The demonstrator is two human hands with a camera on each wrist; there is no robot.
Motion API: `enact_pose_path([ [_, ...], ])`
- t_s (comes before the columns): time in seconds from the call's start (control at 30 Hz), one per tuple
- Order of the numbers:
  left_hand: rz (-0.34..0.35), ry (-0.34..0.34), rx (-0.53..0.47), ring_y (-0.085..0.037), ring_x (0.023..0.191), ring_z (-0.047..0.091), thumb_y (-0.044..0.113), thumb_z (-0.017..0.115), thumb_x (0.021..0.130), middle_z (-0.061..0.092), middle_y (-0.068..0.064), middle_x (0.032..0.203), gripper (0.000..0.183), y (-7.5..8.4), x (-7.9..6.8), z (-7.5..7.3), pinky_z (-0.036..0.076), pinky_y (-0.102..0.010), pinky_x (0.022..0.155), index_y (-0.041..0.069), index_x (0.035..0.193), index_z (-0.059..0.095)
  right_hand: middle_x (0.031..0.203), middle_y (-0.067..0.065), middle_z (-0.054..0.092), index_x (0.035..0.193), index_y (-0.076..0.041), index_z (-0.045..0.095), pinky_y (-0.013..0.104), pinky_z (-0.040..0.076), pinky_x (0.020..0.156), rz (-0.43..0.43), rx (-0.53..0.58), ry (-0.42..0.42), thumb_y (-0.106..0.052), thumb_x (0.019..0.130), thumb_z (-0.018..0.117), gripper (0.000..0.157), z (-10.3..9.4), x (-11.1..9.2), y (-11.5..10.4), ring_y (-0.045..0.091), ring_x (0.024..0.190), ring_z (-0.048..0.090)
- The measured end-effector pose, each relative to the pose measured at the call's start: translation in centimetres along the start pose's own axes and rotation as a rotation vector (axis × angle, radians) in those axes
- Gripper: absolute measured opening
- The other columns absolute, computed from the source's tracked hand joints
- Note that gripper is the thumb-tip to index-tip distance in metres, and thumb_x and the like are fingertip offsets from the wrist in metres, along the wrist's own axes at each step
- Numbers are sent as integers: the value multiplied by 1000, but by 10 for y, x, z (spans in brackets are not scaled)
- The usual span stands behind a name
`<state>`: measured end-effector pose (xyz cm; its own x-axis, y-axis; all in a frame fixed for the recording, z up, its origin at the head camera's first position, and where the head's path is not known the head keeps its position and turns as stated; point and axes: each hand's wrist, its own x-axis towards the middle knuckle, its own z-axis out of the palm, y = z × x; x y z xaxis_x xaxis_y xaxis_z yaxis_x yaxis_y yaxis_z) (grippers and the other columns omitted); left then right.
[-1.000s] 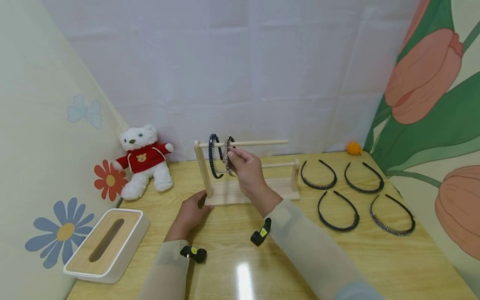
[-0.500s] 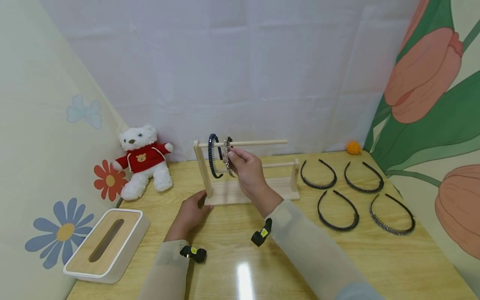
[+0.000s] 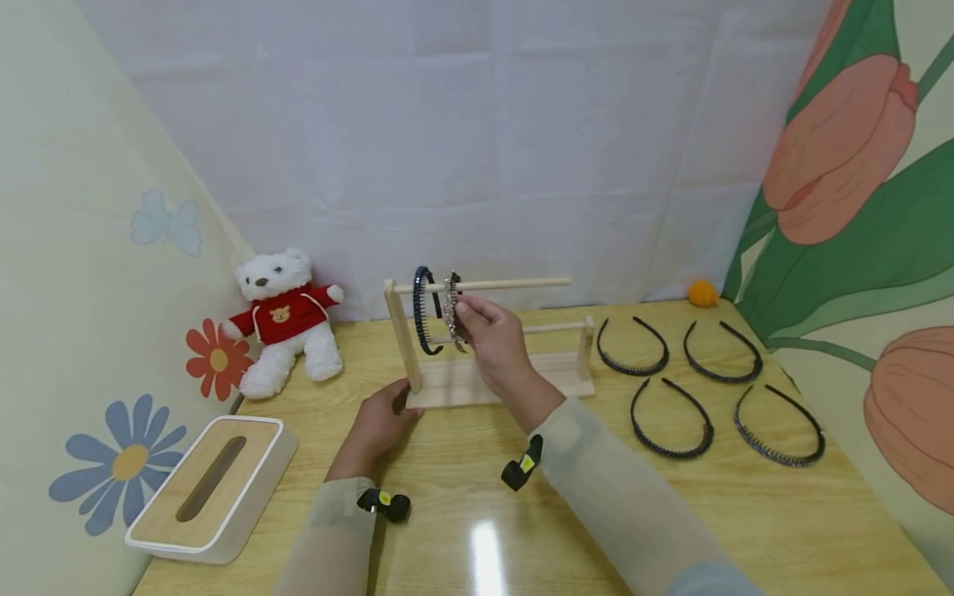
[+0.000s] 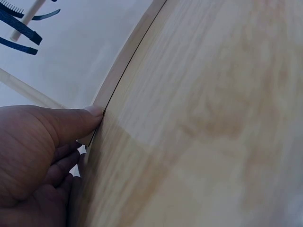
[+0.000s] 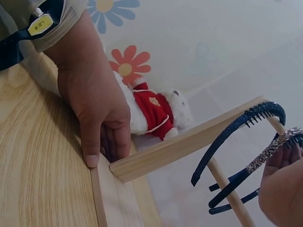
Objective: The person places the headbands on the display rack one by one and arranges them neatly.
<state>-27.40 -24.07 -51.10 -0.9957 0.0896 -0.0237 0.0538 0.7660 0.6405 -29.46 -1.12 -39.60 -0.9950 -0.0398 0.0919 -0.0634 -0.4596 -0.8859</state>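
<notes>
A light wooden rack [image 3: 447,385] with an upper and a lower rod stands mid-table. My left hand [image 3: 378,422] grips the left end of its base, thumb on the front edge in the right wrist view [image 5: 92,158]. On the upper rod, near the left post, hangs a dark blue toothed headband [image 3: 421,310]. Just right of it, a headband with sparkling stones [image 3: 450,302] sits over the same rod, pinched between the thumb and fingers of my right hand [image 3: 501,348]. Its lower ends reach the lower rod in the right wrist view.
Several dark toothed headbands [image 3: 633,371] lie on the table right of the rack. A white teddy bear [image 3: 279,319] in a red top sits at the back left. Before it stands a tissue box [image 3: 212,488]. An orange fuzzy ball [image 3: 703,294] rests at the back right.
</notes>
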Motion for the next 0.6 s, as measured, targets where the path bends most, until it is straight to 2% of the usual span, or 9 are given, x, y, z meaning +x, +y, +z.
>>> enact_pose_path([
  [0.17, -3, 4, -2, -47, 156, 43, 16, 72, 106, 51, -27, 164, 64, -2, 0, 1, 34, -63, 130, 1, 163, 48, 123, 19, 78, 137, 6, 71, 35, 65, 99, -25, -35, -26, -9, 110, 67, 32, -11, -4, 2, 14, 102, 75],
  [0.3, -3, 3, 0, -47, 156, 43, 17, 72, 107, 50, -27, 165, 64, -2, -1, 1, 35, -63, 130, 1, 164, 47, 137, 23, 73, 145, 2, 67, 43, 60, 111, -53, -125, -74, -12, 112, 64, 36, -30, -10, 0, 20, 114, 75],
  [0.43, 7, 6, 3, -48, 156, 43, 17, 72, 107, 51, -27, 164, 64, -2, 0, 1, 35, -63, 130, 1, 164, 47, 146, 18, 70, 150, -6, 64, 35, 57, 113, -84, -267, -127, -23, 113, 64, 41, -55, -19, -6, 25, 128, 72],
  [0.6, 4, 5, 9, -48, 156, 43, 17, 72, 107, 51, -27, 164, 64, -2, 0, 1, 35, -63, 129, 1, 164, 47, 143, 12, 73, 150, -10, 65, 30, 59, 110, -93, -400, -173, -26, 111, 67, 42, -88, -36, -11, 25, 127, 73],
])
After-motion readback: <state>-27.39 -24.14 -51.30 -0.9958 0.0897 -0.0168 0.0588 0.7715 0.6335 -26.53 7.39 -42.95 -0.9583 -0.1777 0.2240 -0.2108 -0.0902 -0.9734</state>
